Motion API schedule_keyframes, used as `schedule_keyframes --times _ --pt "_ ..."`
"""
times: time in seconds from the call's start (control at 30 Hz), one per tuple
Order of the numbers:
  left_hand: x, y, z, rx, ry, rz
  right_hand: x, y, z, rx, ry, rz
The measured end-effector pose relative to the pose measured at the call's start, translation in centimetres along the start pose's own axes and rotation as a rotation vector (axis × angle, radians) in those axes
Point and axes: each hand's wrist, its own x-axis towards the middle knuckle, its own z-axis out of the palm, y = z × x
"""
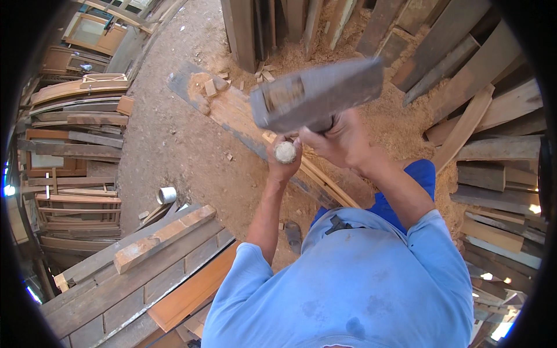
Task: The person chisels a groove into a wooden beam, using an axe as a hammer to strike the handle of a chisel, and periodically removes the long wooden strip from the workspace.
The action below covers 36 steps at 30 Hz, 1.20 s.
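My right hand (343,141) is closed round the handle of a big wooden mallet (342,87), raised over the work and slightly blurred by motion. Its block-shaped head is dark grey with a lighter worn patch. Just below and left of the head, my left hand (281,168) grips a chisel (285,152) upright. Only the pale, round top of the chisel's handle shows; its blade is hidden beneath my fist. Under my hands lie long pale wood strips (325,181), resting along a wide grey plank (243,139) with wood chips on it.
A small wood block (210,88) and sawdust sit on the plank's far end. Upright boards (241,35) stand ahead, and leaning boards (481,110) crowd the right. Stacked timber (165,238) and a white cup-like container (166,195) are at the lower left. Shavings cover the ground.
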Motion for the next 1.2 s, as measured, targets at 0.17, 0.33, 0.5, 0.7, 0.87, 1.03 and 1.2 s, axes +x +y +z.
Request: schedule_keyframes --times 0.17,0.33,0.5,0.7,0.87,1.03,1.2 --pt "-2.1 -3.3 0.7 0.033 0.015 0.072 -1.2 4.5 -0.2 -0.670 -0.362 0.063" --pt "-2.2 -2.4 0.2 0.068 -0.134 -0.045 0.0 -1.0 -1.3 -0.092 -0.074 0.042" --pt "-2.5 -5.3 -0.8 0.148 -0.284 0.097 -1.3 2.0 -0.3 -0.230 -0.283 0.022" --pt "1.0 -6.0 -0.4 0.273 -0.002 0.206 -2.7 1.9 -1.9 -0.360 -0.379 0.204" --pt "5.1 -1.8 -2.4 -0.209 0.195 0.124 -2.4 -1.6 -3.6 0.122 -0.075 0.216" --pt "7.0 1.2 -2.5 -0.208 0.069 -0.079 -2.0 -4.1 -5.1 0.337 0.198 0.161" --pt "7.3 -0.3 -1.1 -0.128 0.019 -0.172 -2.6 -3.7 -6.7 0.340 0.330 0.181"
